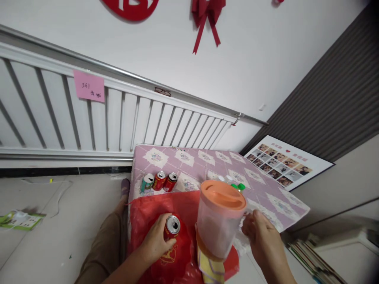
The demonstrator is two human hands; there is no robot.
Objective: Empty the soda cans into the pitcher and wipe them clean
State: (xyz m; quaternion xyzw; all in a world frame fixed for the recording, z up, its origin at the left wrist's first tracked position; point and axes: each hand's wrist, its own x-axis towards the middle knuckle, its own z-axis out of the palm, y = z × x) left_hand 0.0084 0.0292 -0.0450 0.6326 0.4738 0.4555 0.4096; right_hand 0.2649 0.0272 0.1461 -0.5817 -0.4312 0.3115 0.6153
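Left hand (158, 240) grips red can (172, 228).

Trousers (102, 244): plain khaki-brown | footwear (125, 186): dull purple | ankle (122, 202): bare | forearms (127, 266): bare

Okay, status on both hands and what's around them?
Left hand around red can. Right hand beside orange-lidded pitcher, grip unclear. Three other cans standing together on patterned cloth, beyond left hand.
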